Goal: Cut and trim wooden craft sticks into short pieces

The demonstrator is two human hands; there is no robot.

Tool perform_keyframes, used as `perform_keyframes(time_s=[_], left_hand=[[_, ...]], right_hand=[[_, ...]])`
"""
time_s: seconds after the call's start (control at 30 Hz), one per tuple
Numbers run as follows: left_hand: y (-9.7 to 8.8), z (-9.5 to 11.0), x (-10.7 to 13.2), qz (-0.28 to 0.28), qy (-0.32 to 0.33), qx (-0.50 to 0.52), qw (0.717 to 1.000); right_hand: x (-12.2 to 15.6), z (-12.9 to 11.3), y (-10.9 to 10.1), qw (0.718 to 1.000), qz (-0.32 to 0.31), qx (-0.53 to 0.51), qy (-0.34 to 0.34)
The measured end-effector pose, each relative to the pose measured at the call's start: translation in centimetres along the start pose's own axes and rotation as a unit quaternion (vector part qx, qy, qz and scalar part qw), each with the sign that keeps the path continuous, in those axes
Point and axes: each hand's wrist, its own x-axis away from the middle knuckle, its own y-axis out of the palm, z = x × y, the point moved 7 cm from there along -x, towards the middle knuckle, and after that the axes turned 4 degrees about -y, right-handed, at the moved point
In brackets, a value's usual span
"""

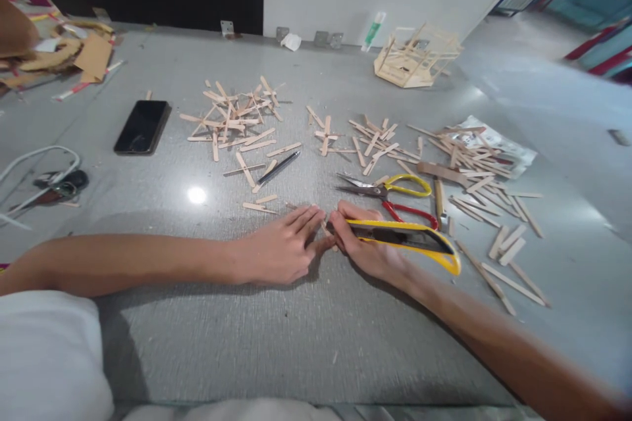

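Observation:
My right hand (368,255) is closed around a yellow-and-black utility knife (417,237), its front end pointing left toward my other hand. My left hand (281,247) lies low on the table with its fingers bent together, pinning a small wooden stick (326,229) against the surface. Both hands meet at this stick, and most of it is hidden beneath the fingers. The blade tip cannot be made out. Just beyond my right hand lie scissors (380,191) with one yellow and one red handle, spread apart.
Loose popsicle-stick pieces (237,115) are scattered across the grey table (222,348), with a denser pile (474,158) at right. A pen (279,168), a phone (142,127), a white cable (74,156) and a stick-built frame (417,59) are there too. Cardboard scraps (93,56) sit back left.

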Motion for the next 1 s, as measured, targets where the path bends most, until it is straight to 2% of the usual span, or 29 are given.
perform_keyframes(time_s=[0.37,0.57,0.8,1.0], left_hand=[[-0.4,0.0,0.0,0.001,0.003,0.000,1.000],[-0.5,0.0,0.0,0.015,-0.001,0.033,0.999],[-0.6,0.1,0.0,0.034,0.007,0.006,0.999],[0.1,-0.1,0.0,-0.004,-0.005,0.043,0.999]], right_hand=[[0.9,0.7,0.2,0.998,0.017,-0.049,0.029],[0.6,0.4,-0.1,0.999,0.028,-0.024,0.019],[0.3,-0.5,0.0,0.999,0.030,0.014,0.002],[0.2,-1.7,0.0,0.998,0.046,0.042,-0.006]])
